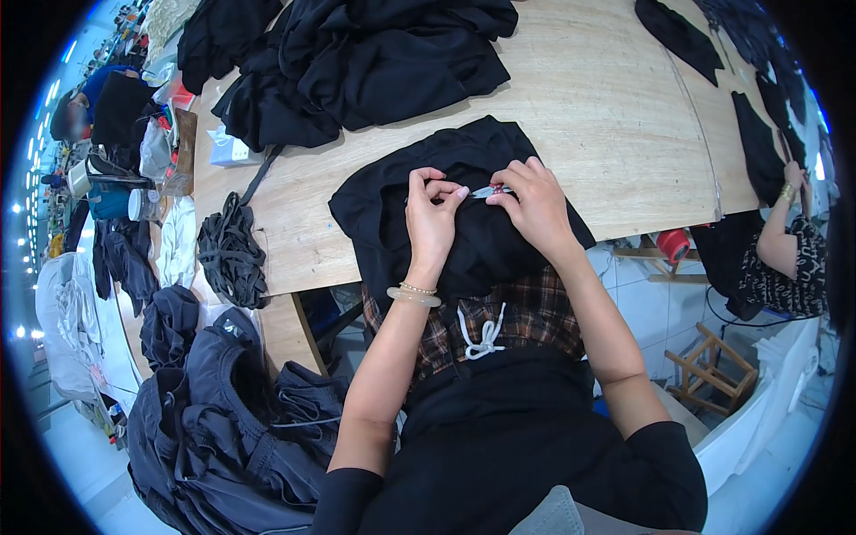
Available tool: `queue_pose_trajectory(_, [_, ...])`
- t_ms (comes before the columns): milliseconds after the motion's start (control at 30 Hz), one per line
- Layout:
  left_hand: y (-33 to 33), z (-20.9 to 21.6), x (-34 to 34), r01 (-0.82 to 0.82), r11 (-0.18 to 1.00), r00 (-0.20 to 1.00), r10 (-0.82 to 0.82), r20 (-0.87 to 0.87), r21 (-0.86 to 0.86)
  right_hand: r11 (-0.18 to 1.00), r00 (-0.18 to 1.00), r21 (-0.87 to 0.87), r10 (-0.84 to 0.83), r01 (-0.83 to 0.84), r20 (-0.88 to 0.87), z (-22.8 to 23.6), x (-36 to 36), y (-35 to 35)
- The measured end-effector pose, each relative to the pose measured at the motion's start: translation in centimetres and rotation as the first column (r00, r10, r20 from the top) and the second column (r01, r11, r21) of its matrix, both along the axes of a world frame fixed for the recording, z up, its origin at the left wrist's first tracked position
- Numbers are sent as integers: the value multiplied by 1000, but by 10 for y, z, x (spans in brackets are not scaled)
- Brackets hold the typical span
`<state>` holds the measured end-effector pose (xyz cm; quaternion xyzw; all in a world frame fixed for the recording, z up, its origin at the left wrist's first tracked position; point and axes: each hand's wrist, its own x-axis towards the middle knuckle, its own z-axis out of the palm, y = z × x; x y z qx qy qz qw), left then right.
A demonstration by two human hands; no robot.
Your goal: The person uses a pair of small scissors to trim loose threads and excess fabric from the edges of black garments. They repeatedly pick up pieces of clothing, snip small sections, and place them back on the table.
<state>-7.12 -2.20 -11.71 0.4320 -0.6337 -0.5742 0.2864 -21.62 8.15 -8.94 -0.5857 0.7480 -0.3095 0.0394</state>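
A black garment (464, 241) lies at the table's near edge and hangs over toward my lap. In my right hand (539, 209) is a small pair of thread snips (486, 191) with pale blades and a bit of red, its tips pointing left. My left hand (432, 218) is pinched, thumb against fingers, right by the tips of the snips. Whatever lies in that pinch is too small to make out. Both hands are just over the garment's opening.
A large heap of black cloth (374, 67) covers the far left of the wooden table (606, 116). Nearby are a tissue box (234, 150) and a bundle of black straps (232, 254). Dark garments (223, 419) pile up at lower left. Another person's arm (780, 223) works at right, above a wooden stool (713, 370).
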Motion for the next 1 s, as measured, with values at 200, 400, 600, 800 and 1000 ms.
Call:
queue_pose_trajectory(200, [-1,-1,-1,19,999,999,-18,-32,32,1000,1000,25,10,-10,5,-1,0,-1])
queue_pose_trajectory(400, [-2,-4,6,1,999,996,3,-90,44,1000,1000,20,-10,10,26,1,0,-4])
queue_pose_trajectory(600, [27,62,39,528,849,847,-529,61,23,973,766,-64,-134,223,629,9,-26,3])
queue_pose_trajectory(800, [9,25,40,215,882,970,-144,196,-420,979,-133,-181,191,90,972,14,-15,-22])
queue_pose_trajectory(1000, [2,9,38,231,861,949,-97,300,-453,970,-325,-188,229,155,917,-37,-28,-31])
